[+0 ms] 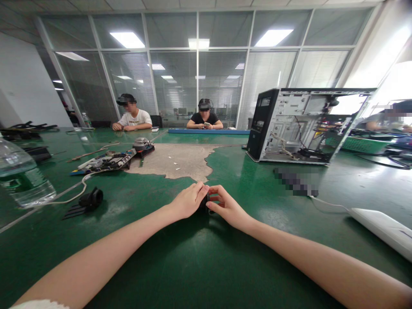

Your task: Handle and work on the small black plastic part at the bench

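A small dark part [205, 205] stands on the green table between my two hands, mostly covered by them. My left hand [189, 201] closes over its left side and top, with the thumb against it. Around its right side curl the fingers of my right hand [231, 209], thumb and fingertips at its edge. What shows of the part is black and rounded; its exact kind is hidden. Farther left lies a black piece with a round ring end and flat prongs [90, 198], apart from both hands.
An open computer case [299, 128] stands at right. A circuit board [104, 163] and heatsink fan [141, 146] lie at left, behind a water bottle [25, 182]. A white power bank [383, 229] with a cable sits at right. Co-workers sit across the table [154, 257].
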### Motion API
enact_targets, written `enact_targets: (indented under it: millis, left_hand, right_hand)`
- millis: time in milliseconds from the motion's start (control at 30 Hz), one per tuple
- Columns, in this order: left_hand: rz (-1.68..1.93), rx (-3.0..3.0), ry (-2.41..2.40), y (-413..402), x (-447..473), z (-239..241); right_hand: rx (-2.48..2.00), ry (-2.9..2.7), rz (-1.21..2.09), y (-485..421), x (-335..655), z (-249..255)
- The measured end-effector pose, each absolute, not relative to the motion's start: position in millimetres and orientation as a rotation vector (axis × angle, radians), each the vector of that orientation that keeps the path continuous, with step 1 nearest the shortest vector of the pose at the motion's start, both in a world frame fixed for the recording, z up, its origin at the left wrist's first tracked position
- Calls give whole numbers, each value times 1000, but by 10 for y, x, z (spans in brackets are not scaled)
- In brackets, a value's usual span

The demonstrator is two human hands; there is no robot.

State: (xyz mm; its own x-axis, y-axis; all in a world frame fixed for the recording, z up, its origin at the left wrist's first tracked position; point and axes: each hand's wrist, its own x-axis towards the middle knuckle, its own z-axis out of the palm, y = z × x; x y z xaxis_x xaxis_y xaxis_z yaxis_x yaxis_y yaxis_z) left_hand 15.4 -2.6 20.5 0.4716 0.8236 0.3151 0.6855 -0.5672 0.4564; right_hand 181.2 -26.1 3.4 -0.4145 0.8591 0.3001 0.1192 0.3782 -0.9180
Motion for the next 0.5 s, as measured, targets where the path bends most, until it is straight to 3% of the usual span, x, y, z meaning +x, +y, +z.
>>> enact_targets:
  millis: [500]
  left_hand:
    - [727, 2477, 1292, -31, 153, 213]
  right_hand:
    - [-849, -1784, 1116, -258, 1810, 39]
